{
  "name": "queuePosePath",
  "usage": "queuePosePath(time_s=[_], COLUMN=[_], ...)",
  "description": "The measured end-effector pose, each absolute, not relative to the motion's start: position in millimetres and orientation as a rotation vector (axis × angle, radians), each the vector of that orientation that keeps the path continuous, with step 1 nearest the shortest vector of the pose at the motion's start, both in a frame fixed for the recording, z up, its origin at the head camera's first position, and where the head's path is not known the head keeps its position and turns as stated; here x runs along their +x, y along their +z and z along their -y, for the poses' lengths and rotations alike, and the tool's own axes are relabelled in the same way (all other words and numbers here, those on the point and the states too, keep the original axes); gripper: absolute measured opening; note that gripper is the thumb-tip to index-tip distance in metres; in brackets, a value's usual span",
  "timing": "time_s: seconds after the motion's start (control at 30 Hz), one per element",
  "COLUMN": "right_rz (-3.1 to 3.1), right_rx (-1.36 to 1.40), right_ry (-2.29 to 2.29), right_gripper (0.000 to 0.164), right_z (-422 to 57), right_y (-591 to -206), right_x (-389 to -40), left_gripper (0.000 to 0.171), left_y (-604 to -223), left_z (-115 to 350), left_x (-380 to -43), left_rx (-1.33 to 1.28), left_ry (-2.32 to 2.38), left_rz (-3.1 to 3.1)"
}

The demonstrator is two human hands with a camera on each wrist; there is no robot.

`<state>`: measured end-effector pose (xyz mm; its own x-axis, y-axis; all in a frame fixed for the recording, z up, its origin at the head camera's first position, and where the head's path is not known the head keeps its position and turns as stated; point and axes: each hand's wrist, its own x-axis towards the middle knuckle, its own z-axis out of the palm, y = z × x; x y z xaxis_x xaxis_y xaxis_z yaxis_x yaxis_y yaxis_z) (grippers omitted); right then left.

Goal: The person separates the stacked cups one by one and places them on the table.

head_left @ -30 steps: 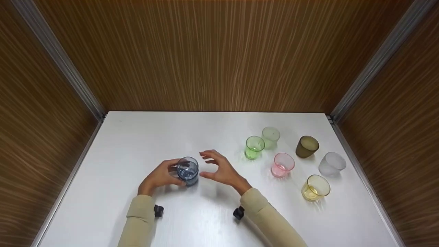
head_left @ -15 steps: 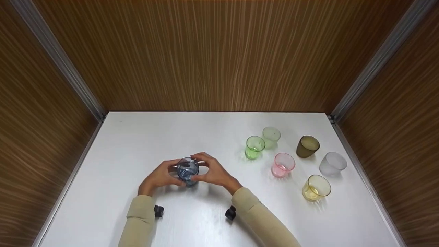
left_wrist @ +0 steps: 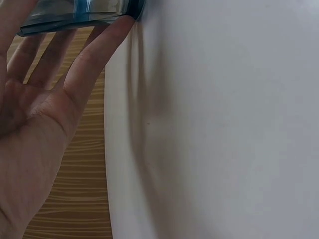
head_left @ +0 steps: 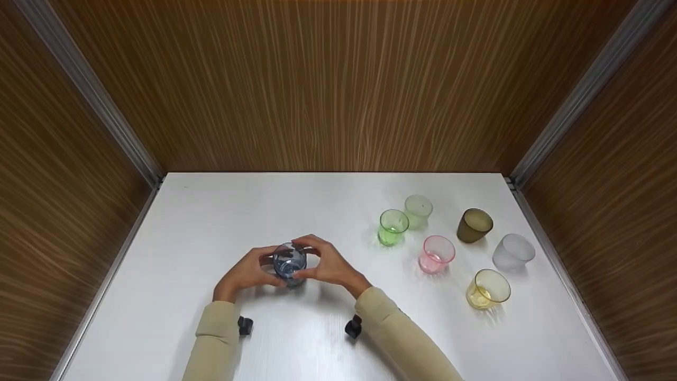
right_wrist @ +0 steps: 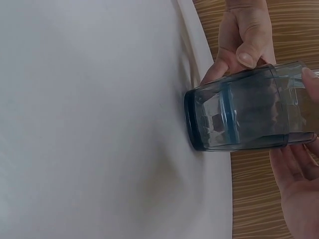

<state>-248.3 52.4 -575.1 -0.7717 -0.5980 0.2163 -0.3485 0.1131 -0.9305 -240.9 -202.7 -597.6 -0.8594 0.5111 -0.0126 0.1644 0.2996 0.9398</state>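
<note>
Two bluish clear glasses, one nested in the other, stand upright on the white table (head_left: 238,206). The outer glass (right_wrist: 249,117) has a thick dark-blue base resting at the tabletop. The inner glass (right_wrist: 292,107) sticks out above its rim. From the left side, my left hand (head_left: 248,270) grips the outer glass, thumb in front and fingers behind. On the right, my right hand (head_left: 333,264) holds the upper part of the inner glass between thumb and fingers. In the left wrist view, only the lower end of the stack (left_wrist: 79,17) shows beside the left fingers.
Several glasses stand at the right: bright green (head_left: 391,233), pale green (head_left: 418,209), pink (head_left: 435,259), brown (head_left: 474,227), frosted clear (head_left: 512,254) and yellow (head_left: 486,291). Wood-grain panels (head_left: 338,90) enclose the back and sides of the table.
My right hand has moved left from beside the nested glasses and taken hold of the upper one. The left hand and the glasses have stayed in place.
</note>
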Motion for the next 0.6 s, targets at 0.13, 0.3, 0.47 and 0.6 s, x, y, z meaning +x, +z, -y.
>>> queuePosePath(time_s=[0.13,0.3,0.47,0.6], right_rz=[-2.174,-2.189,-2.206,-2.257], right_rx=[-0.957,-0.985,-1.014,-1.012], right_ry=[-1.733,-1.734,-1.737,-1.708], right_gripper=[0.07,0.068,0.064,0.065], right_z=[-51,-50,-52,-52], right_y=[-577,-568,-552,-559], right_x=[-248,-242,-232,-234], left_gripper=[0.083,0.083,0.083,0.082], left_y=[-598,-596,-597,-598], left_z=[203,202,201,201], left_x=[-241,-241,-241,-242], left_rx=[0.618,0.608,0.613,0.612], left_ry=[1.578,1.568,1.575,1.588], left_rz=[-2.269,-2.278,-2.266,-2.255])
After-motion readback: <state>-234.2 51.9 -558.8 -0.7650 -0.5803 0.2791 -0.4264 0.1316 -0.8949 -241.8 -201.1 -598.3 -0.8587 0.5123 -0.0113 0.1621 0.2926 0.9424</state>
